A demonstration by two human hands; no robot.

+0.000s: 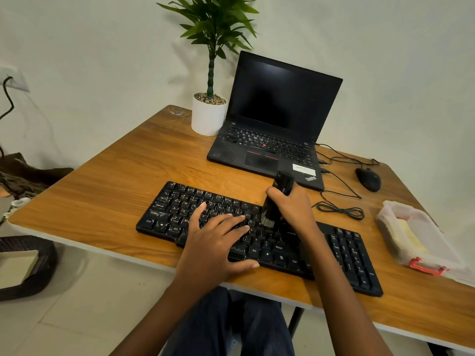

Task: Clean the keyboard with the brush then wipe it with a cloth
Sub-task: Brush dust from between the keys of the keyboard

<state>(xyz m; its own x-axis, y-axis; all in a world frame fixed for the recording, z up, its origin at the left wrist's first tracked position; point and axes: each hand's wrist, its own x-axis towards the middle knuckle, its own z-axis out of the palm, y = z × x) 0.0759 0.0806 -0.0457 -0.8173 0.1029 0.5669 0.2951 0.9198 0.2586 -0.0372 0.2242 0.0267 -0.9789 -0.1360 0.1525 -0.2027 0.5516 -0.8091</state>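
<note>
You face a plain off-white wall [102, 47] across the top of the frame, a white wall socket [16, 80] with a black cable [9, 98] at upper left. A honey-brown wood-grain table [115, 181] spans the centre above pale beige floor tiles [90, 304], lower left.

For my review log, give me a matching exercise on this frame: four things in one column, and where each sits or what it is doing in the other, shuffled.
1. brush
2. left hand
3. mouse
4. plant pot

A. beside the laptop's left edge
B. resting flat on the keyboard
C. gripped by the right hand, bristles down at the keys
D. on the table, right of the laptop

Pairs: 1-C, 2-B, 3-D, 4-A
</note>
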